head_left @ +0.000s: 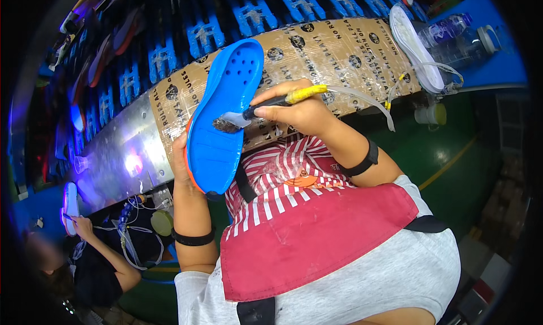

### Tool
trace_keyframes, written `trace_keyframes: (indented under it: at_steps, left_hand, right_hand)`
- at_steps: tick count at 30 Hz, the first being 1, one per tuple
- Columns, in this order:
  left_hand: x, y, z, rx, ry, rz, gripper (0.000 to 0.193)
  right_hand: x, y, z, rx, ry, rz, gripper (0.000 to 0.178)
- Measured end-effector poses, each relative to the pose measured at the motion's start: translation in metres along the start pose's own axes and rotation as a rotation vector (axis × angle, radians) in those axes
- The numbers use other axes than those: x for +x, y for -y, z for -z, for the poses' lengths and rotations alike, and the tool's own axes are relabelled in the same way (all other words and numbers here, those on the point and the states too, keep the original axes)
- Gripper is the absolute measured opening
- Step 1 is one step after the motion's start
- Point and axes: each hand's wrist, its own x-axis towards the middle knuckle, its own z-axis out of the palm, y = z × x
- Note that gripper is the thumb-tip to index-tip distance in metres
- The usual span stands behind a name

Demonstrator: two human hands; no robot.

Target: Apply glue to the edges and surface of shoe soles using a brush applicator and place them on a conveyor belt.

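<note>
A blue shoe sole [215, 150] with an orange-red outer edge is tilted up in front of me, its inner side facing me. Small holes dot its far end. My left hand [180, 158] grips it by the left edge near the lower end, most of the fingers hidden behind it. In my right hand [305, 115] is a brush [232, 121] with a black handle, yellow wrapping at its end and a clear tube running off it. Its dark bristles rest on the sole's inner surface, around the middle.
Beyond the sole lies a bench edge covered with taped brown cardboard [339, 48], with a metal plate [130, 150] to its left. Blue shoe holders [254, 15] line the conveyor behind. A white sole [410, 45] and plastic bottles [452, 39] are at right. A co-worker's hand [83, 228] holds a tool at lower left.
</note>
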Motion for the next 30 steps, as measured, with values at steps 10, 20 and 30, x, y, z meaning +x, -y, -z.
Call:
trace_keyframes:
  at_steps: [10,20,30]
  left_hand:
    - [-0.002,0.017,-0.007,-0.175,0.018,-0.052,0.058]
    - [-0.004,0.011,0.005,-0.264,-0.049,-0.157,0.072]
    - [-0.028,-0.007,-0.011,-0.213,0.111,-0.558,0.074]
  right_hand:
    - [0.010,-0.010,0.004,-0.511,-0.397,0.650,0.023]
    - [0.003,0.010,-0.009,-0.403,-0.098,0.683,0.025]
    - [-0.007,0.008,0.008,-0.281,-0.193,0.511,0.023]
